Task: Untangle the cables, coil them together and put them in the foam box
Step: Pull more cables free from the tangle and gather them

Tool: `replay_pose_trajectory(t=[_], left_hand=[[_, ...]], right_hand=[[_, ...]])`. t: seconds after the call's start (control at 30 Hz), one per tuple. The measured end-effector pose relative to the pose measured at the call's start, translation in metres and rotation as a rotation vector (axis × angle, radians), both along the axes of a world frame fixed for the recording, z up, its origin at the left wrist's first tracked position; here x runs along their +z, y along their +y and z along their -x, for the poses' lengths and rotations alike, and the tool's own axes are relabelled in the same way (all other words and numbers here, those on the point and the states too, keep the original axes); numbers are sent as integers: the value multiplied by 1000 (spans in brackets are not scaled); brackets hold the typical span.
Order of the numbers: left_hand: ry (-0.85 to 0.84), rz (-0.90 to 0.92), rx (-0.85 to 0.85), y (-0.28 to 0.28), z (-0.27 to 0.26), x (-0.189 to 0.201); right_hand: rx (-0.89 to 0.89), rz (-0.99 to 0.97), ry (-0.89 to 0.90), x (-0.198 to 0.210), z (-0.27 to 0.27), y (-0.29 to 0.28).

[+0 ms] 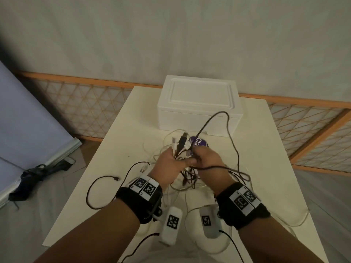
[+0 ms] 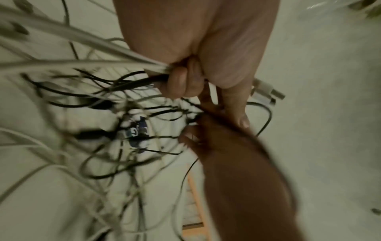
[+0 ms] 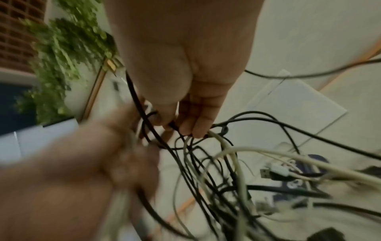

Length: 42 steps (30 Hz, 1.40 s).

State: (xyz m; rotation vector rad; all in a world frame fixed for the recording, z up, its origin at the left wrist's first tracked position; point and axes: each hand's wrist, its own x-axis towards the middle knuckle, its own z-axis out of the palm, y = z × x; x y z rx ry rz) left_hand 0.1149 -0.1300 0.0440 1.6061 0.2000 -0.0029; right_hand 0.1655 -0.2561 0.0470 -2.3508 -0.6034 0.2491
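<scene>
1. While both hands were raised over the middle of the white table [image 1: 266,149], the left hand [image 1: 167,168] had its fingers curled tight round a bunch of cables [image 1: 182,147], black and white, their plug ends sticking up and away from the person toward the foam box [image 1: 199,107].
2. The right hand [image 1: 209,162] was just beside it, almost touching; its thumb and fingertips [image 3: 189,128] pinched a single black cable [image 1: 230,133], with the other fingers only loosely bent.
3. That black cable rose from the pinch in a tall loop toward the box, then fell back to the right and trailed across the table, so its free length lay on the right hand's side. I judged the right hand the better placed to draw it clear while the left held the bunch as an anchor.
4. Below the hands the strands hung in a loose snarl onto the table; the wrist views showed them crossing many times, though blur hid which passed over which.
5. The foam box stood at the far end of the table, lid on, well apart from the hands; nothing was in it that I could see.
6. A round purple object [image 1: 199,142] lay on the table between the box and the hands, partly hidden.
7. Around the table were a pale wall [image 1: 171,35], an orange-framed lattice screen [image 1: 85,103] and a leaning pale board [image 1: 28,120] at the left.
</scene>
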Motion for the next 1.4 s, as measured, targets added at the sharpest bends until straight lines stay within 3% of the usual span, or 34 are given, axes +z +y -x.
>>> replay_pose_trajectory(t=[0.1,0.17,0.23,0.33,0.47,0.57,0.67,0.73,0.8,0.9,0.97,1.03,1.13,1.23,1.4], left_hand=[[87,-132,2,8,-1,-14],[107,-156,24,13,-3,-18],[87,-179,5,14,-4,-14],[79,-213,-22,15,-7,-6],[74,-66,45,15,-9,2],[76,-3,88,14,-7,5],[68,-51,6,14,-5,11],[84,-113,-100,18,-3,16],[95,-286,-188,28,-4,16],[100,-546,-141,44,-12,7],[76,-477,75,47,-14,5],[55,-252,220,43,-12,8],[135,131,91,31,-7,15],[85,76,-50,19,-3,25],[-107,-71,43,15,0,45]], right_hand=[[-97,-296,-60,9,9,-4],[-62,-373,71,10,16,-6],[-9,-351,140,6,14,-8],[16,-341,64,6,8,-10],[-58,-322,56,5,2,-10],[-96,-309,146,-2,1,-7],[-98,-416,235,-4,3,-6],[-94,-458,306,-4,4,-8],[-72,-476,347,-1,5,-12],[-42,-503,386,0,5,-17],[-43,-466,352,-1,3,-17],[-27,-300,155,-4,-3,-15],[44,-196,-6,-1,0,-5],[99,-162,-29,-2,4,7],[35,45,-84,-24,1,1]])
